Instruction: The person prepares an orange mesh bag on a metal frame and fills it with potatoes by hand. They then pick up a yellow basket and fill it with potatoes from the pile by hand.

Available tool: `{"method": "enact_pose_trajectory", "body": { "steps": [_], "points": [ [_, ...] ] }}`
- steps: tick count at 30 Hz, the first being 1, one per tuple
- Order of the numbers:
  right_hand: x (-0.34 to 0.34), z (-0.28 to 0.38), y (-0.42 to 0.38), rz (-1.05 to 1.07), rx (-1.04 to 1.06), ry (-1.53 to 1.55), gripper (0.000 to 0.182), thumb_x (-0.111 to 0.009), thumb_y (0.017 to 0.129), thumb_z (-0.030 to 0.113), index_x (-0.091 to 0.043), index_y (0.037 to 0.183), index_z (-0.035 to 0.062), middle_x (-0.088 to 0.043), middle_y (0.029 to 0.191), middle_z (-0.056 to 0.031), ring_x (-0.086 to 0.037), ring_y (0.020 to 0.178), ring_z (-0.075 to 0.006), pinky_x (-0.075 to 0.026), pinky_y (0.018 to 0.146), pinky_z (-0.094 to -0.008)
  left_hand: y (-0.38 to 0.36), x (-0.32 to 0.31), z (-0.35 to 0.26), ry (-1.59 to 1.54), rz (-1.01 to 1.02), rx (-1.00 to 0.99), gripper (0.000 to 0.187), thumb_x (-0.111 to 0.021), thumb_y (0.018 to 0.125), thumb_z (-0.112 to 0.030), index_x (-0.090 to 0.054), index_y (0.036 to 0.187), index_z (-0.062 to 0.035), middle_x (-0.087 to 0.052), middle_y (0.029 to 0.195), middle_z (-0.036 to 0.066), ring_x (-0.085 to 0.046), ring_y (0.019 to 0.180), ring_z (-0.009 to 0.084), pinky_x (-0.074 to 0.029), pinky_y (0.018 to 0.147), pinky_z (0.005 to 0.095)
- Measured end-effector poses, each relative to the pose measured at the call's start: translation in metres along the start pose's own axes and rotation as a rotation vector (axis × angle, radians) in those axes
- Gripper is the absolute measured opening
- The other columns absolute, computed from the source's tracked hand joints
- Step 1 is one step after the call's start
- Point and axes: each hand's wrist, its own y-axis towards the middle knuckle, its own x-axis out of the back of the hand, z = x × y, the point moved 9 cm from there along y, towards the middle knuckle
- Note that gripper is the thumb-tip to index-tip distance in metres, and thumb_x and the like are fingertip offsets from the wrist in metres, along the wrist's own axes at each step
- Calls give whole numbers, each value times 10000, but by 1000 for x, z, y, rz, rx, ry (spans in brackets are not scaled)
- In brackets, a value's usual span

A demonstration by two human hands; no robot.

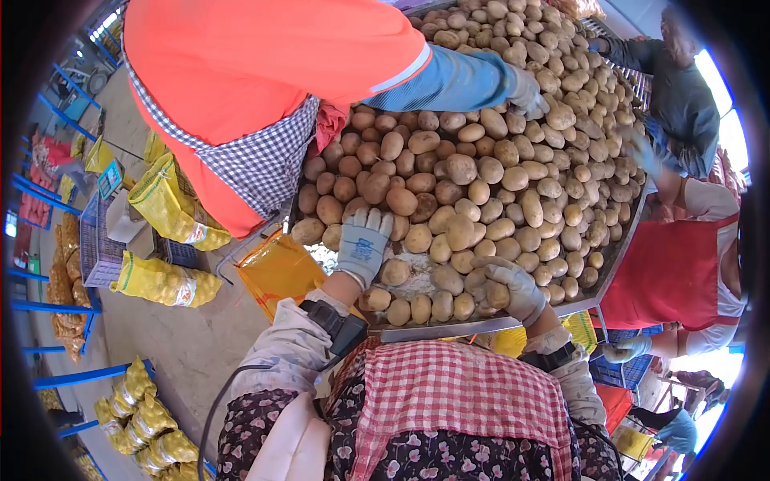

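Potatoes (pixel 459 232) lie heaped on a metal-edged sorting table in front of me. My left hand (pixel 363 245), in a white-and-blue work glove, rests palm down at the near left of the heap. Its fingers are stretched out against the potatoes. My right hand (pixel 517 290), gloved as well, curls around a potato (pixel 496 295) close to the near edge. Several potatoes (pixel 421 308) lie in a row along that edge between my hands. Under them part of the pale table surface (pixel 417 276) shows.
At the left a co-worker in an orange top (pixel 273 56) reaches a gloved hand (pixel 525 92) over the heap. Another in a red apron (pixel 670 272) stands right, with a third person beyond. An orange bag (pixel 281 272) hangs at the near-left table edge; yellow sacks (pixel 167 280) stand behind.
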Motion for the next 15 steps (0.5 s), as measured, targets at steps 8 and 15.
{"method": "enact_pose_trajectory", "body": {
  "steps": [8, 15],
  "points": [
    [-60, 18, 10, 289, 37, 302, 540, -497, 928, 239, -342, 1399, 24, -515, 1263, -240, -608, 987, -286, -501, 844, -358, 20, 50, -17, -806, -92, 31, 529, -641, 723, -117, -518, 1235, -70, -552, 1166, 143, -505, 1101, 334, -404, 946, 418],
    [-12, 9, 30, 113, 33, 401, 438, -527, 928, 297, -472, 1239, -7, -567, 1138, -124, -590, 976, -222, -508, 804, -314, 59, 27, 10, -256, -48, 132, 664, -601, 818, -365, -384, 1358, -45, -332, 1412, 207, -285, 1308, 407, -277, 1057, 465]
  ]
}}
